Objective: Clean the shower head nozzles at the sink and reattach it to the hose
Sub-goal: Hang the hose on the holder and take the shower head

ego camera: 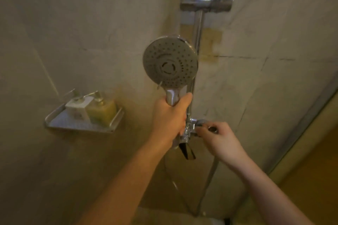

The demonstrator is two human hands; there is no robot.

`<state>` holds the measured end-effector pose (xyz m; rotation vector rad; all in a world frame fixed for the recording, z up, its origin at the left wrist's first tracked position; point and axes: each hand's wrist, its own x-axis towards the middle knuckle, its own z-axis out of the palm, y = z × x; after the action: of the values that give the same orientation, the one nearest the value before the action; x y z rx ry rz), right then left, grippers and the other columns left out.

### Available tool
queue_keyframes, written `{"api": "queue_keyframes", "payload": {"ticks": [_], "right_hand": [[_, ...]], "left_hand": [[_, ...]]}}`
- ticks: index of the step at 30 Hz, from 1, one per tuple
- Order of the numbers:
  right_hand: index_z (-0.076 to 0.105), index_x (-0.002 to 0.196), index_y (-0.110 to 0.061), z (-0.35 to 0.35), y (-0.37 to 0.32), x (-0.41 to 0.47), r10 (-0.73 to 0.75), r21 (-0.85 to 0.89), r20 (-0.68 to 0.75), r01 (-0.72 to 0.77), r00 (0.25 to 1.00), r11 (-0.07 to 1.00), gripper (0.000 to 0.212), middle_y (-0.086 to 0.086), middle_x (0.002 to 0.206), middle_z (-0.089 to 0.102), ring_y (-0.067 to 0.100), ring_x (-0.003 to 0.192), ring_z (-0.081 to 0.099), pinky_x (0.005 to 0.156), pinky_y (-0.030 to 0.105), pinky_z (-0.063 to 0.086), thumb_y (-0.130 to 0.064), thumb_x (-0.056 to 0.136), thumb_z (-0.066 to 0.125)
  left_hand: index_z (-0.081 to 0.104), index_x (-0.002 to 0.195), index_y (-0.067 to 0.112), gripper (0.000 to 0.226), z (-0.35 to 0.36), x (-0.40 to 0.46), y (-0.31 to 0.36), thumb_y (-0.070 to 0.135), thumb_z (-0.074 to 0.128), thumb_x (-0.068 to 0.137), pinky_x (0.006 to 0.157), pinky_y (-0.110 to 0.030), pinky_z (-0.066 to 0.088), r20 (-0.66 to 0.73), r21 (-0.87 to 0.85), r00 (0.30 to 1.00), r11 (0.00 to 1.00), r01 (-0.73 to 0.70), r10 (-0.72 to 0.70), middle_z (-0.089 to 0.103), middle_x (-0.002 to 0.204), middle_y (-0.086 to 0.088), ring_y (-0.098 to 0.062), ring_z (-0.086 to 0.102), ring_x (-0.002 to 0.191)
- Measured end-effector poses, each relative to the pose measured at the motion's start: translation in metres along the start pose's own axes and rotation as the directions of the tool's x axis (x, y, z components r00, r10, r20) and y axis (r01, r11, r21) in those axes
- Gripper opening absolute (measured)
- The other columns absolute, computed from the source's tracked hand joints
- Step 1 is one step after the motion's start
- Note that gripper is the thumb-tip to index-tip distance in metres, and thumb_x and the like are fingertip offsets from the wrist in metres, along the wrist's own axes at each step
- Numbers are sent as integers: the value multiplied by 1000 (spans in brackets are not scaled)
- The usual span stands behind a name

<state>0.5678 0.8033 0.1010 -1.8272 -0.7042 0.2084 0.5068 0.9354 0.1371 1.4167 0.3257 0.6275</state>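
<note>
Left of the chrome riser rail [198, 29], on the tiled wall: a metal shelf [82, 124] carrying a white bottle [77, 108] and a yellow bottle [102, 110]. Just left of the rail, left hand [169, 117] wrapped round the handle of the shower head [170, 62], nozzle face turned toward the camera. At the rail's foot, right hand [217, 138] pinching the hose [208, 179] end fitting beside the mixer valve [190, 131].
</note>
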Motion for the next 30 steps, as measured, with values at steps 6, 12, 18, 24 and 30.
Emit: {"api": "queue_keyframes", "payload": {"ticks": [6, 12, 18, 24, 30], "right_hand": [[32, 53, -22, -55, -58, 48, -85, 353, -37, 92, 996, 931, 51, 0, 50, 23, 11, 44, 19, 45, 23, 14, -9, 95, 58], [29, 55, -17, -97, -120, 85, -232, 417, -80, 244, 970, 875, 49, 1, 52, 18, 9, 41, 16, 44, 16, 13, -6, 95, 56], [29, 55, -17, -127, -168, 122, -350, 388, -128, 371, 928, 844, 48, 1, 51, 20, 10, 40, 17, 43, 15, 15, -7, 93, 56], [27, 56, -19, -143, -201, 159, -451, 333, -254, 516, 855, 789, 47, -2, 47, 20, 11, 37, 16, 42, 15, 16, -4, 92, 54], [29, 56, -20, -145, -225, 195, -480, 342, -294, 560, 826, 754, 45, -3, 47, 24, 12, 37, 19, 43, 17, 17, -4, 91, 53]], "left_hand": [[47, 58, 21, 45, 31, 55, 48, 28, 65, 98, 39, -26, 30, 191, 46, 974, 990, -130, 119, 38, 41, 5, -13, 33, 32], [48, 72, 17, 35, 64, 104, 90, 30, 74, 92, 38, -23, 30, 106, 49, 982, 986, -162, 156, 40, 38, 8, -12, 35, 30], [68, 87, 8, 21, 76, 142, 120, 25, 79, 88, 44, -23, 33, -29, 34, 962, 962, -271, 272, 47, 44, 11, -9, 41, 34], [75, 86, 9, 34, 75, 155, 126, 41, 83, 77, 59, -31, 46, -197, 49, 910, 931, -362, 364, 66, 62, -1, -20, 58, 55], [72, 78, 11, 38, 74, 163, 129, 44, 87, 68, 61, -34, 44, -202, 34, 926, 947, -318, 318, 62, 56, 1, -21, 55, 51]]}}
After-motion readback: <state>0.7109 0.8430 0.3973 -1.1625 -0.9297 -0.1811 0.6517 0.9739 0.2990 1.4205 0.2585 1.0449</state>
